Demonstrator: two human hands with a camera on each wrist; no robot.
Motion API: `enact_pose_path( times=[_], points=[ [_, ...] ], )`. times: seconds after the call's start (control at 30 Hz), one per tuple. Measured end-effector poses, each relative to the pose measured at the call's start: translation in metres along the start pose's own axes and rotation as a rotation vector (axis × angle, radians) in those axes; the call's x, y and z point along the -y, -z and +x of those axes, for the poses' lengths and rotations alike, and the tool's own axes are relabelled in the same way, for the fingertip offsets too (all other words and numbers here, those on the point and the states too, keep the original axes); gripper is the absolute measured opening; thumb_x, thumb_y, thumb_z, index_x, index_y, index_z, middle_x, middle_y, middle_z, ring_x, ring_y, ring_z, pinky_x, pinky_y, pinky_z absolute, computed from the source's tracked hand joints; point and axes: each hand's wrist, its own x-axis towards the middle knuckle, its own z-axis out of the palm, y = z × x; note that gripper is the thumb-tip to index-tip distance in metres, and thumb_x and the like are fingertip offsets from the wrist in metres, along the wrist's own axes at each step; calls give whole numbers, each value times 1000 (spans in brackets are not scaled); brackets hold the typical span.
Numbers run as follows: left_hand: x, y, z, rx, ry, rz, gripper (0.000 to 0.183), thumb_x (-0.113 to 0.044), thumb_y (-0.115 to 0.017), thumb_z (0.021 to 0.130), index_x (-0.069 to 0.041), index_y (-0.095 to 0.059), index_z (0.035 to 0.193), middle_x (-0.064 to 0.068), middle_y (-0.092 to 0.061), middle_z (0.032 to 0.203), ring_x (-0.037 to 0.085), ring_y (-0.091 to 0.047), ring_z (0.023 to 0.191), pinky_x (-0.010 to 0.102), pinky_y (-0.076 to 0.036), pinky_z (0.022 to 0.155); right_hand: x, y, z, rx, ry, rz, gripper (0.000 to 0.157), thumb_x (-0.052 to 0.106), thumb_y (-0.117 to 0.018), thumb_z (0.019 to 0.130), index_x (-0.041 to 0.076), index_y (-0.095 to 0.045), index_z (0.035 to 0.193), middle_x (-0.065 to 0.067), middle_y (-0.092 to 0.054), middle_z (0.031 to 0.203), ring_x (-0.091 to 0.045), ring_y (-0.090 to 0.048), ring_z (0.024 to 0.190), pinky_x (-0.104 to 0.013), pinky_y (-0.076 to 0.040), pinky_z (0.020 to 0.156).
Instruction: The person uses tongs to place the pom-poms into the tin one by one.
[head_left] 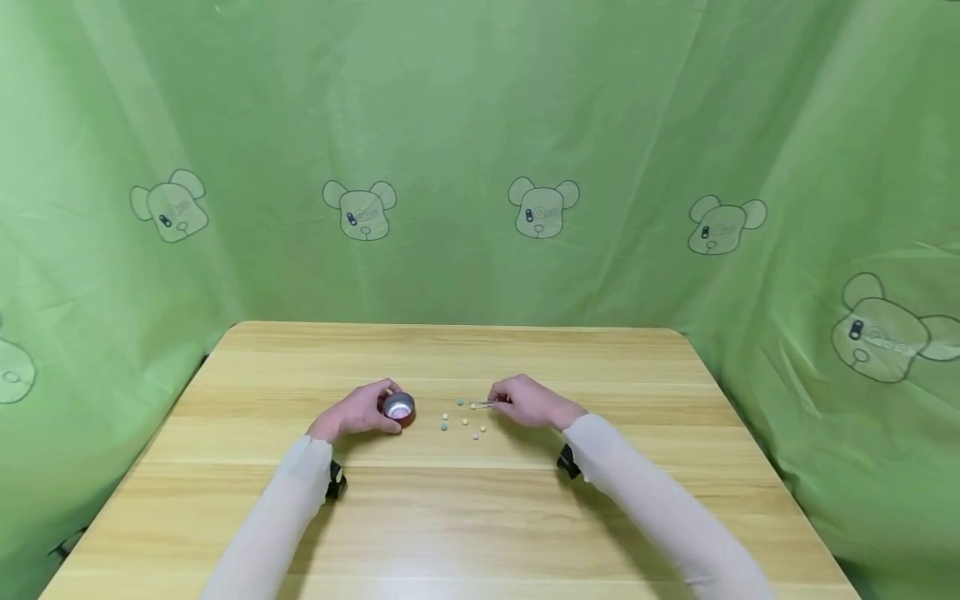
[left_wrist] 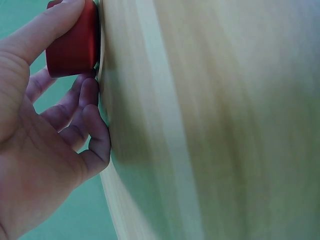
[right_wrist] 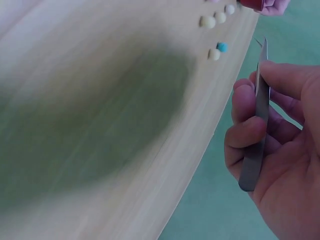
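Observation:
My left hand (head_left: 363, 410) grips a small round red tin (left_wrist: 75, 45) resting on the table, thumb on one side and fingers on the other. In the head view its silvery inside (head_left: 398, 403) faces up, with something pale pink in it. To the right, my right hand (head_left: 527, 402) holds metal tweezers (right_wrist: 254, 162) between thumb and fingers, their tips apart and pointing left. Small beads lie between the hands: yellowish ones (head_left: 465, 422), teal ones (head_left: 444, 427) and a pink one (head_left: 476, 437). The tweezer tips are close to a yellowish bead; whether they touch it I cannot tell.
A light wooden table (head_left: 450, 525) lies under both hands. Green curtain (head_left: 450, 108) with bear-head drawings surrounds its back and sides. Dark wrist cameras (head_left: 569, 462) sit under both sleeves.

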Motion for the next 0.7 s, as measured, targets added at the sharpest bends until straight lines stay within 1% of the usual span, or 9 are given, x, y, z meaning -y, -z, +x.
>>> enact_pose_path(
  times=[0.13,0.3,0.5,0.6,0.7],
  points=[
    [0,0,-1,-3,6,-4,50,-14,-83,71,-12,-55,112,6,-60,105,23,-57,99,45,-44,91,-4,1,-10,16,2,-6,10,10,-60,92,4,-67,97,-6,-66,86,-10,-51,68,-27,-46,64],
    [0,1,-1,-2,-8,4,50,-14,-82,72,-10,-54,113,7,-59,106,23,-57,99,46,-44,91,-9,0,-19,45,-24,-8,10,10,-60,92,6,-67,98,-3,-64,85,-10,-51,68,-27,-46,63],
    [0,1,-2,6,-15,7,50,-12,-81,73,-8,-53,115,9,-59,107,25,-56,100,46,-43,92,-12,-3,-24,70,-22,-16,9,11,-60,92,8,-66,97,-1,-64,85,-10,-51,67,-27,-46,63],
    [1,1,-2,4,-30,16,50,-12,-81,73,-6,-53,115,10,-59,107,26,-57,99,47,-44,91,-13,-4,-25,71,-12,-22,8,11,-60,93,8,-66,96,0,-63,85,-9,-51,68,-28,-46,63],
    [0,1,-1,4,-29,17,50,-12,-81,73,-7,-53,115,10,-59,107,26,-57,99,46,-44,91,-14,-5,-26,68,-13,-28,8,12,-60,93,9,-66,96,1,-63,84,-9,-52,68,-28,-46,63]
  ],
)
